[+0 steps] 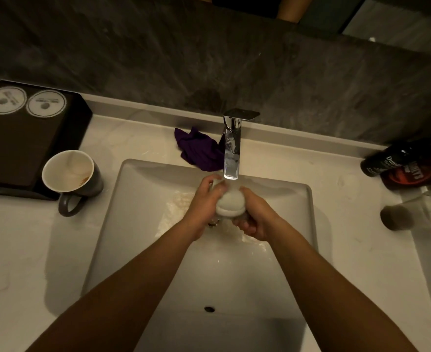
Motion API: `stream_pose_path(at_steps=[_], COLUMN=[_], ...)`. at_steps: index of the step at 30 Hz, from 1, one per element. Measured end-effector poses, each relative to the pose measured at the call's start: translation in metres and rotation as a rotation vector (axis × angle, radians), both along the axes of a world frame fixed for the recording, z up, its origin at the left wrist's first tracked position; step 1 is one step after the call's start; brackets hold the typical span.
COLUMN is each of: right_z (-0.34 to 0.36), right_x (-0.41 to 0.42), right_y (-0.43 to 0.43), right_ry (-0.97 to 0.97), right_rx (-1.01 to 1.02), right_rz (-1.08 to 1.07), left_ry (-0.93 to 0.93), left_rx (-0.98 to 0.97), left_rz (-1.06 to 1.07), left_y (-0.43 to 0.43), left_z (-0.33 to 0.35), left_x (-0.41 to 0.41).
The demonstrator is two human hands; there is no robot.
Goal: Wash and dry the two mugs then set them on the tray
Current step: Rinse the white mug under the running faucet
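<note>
Both my hands hold one mug (pixel 231 203) over the sink basin (pixel 138 224), right under the chrome tap (pixel 232 146). The mug shows its pale inside, full of water or foam. My left hand (pixel 204 199) wraps its left side and my right hand (pixel 254 214) grips its right side. A second mug (pixel 69 174), grey outside and white inside with brown stains, stands upright on the counter left of the sink, handle toward me. A dark tray (pixel 13 151) with two round paper coasters lies at the far left, touching that mug.
A crumpled purple cloth (pixel 199 148) lies on the counter behind the sink, left of the tap. Dark bottles (pixel 402 163) lie at the right edge, with a glass tumbler (pixel 402 217) on its side below them. A dark stone wall rises behind the counter.
</note>
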State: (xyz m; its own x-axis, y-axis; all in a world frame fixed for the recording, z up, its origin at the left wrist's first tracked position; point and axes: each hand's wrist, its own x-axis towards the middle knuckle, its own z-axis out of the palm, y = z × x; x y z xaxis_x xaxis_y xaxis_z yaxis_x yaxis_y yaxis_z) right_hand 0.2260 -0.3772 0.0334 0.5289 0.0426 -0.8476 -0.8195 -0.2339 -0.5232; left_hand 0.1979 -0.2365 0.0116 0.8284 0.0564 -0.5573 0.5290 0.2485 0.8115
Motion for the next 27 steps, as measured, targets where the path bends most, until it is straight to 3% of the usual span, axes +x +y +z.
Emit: stream_pose_path(at_steps=[4,6,8,10,12,13,16,17,19,21,23,25,27], right_z=[-0.013,-0.017,-0.017,-0.01,-0.006,-0.006,-0.009,-0.011,-0.011,-0.005,0.003,0.001,-0.005], right_x=[-0.008,-0.007,-0.004,-0.003,-0.004,-0.006,-0.016,-0.019,-0.014,-0.004,0.0,-0.003,-0.013], right_y=[0.003,0.004,0.002,0.002,0.003,0.004,0.005,0.005,0.006,0.006,0.005,0.006,0.008], right_ry=[-0.333,-0.391,-0.215,0.03,0.077,0.005,-0.407,-0.5,-0.437,-0.148,0.041,-0.031,-0.295], right_rx=[-0.116,-0.171,-0.164,-0.112,-0.085,-0.094,-0.245,-0.279,-0.28,-0.184,-0.068,-0.034,-0.183], right_rz=[-0.018,-0.024,-0.046,-0.048,-0.045,-0.054,0.048,0.104,0.051,-0.087,-0.117,-0.096,-0.002], left_ry=[0.431,0.512,0.382,0.083,-0.062,-0.002,0.408,0.45,0.329,0.055,-0.106,-0.101,0.083], left_rx=[-0.192,-0.231,-0.066,0.131,0.213,0.191,-0.032,-0.062,0.037,0.193,0.23,0.228,0.166], left_rz=[-0.035,-0.023,0.021,0.072,0.051,0.052,0.029,0.001,-0.013,-0.054,-0.089,-0.036,0.045], left_y=[0.006,0.005,-0.002,-0.007,-0.008,-0.007,-0.001,0.0,-0.003,-0.007,-0.006,-0.003,-0.002], left_z=[0.016,0.019,0.014,0.011,0.007,0.009,0.021,0.023,0.017,0.007,0.001,-0.002,0.001], left_x=[0.008,0.012,0.008,0.001,-0.004,-0.001,0.01,0.011,0.01,-0.004,-0.013,-0.009,0.002])
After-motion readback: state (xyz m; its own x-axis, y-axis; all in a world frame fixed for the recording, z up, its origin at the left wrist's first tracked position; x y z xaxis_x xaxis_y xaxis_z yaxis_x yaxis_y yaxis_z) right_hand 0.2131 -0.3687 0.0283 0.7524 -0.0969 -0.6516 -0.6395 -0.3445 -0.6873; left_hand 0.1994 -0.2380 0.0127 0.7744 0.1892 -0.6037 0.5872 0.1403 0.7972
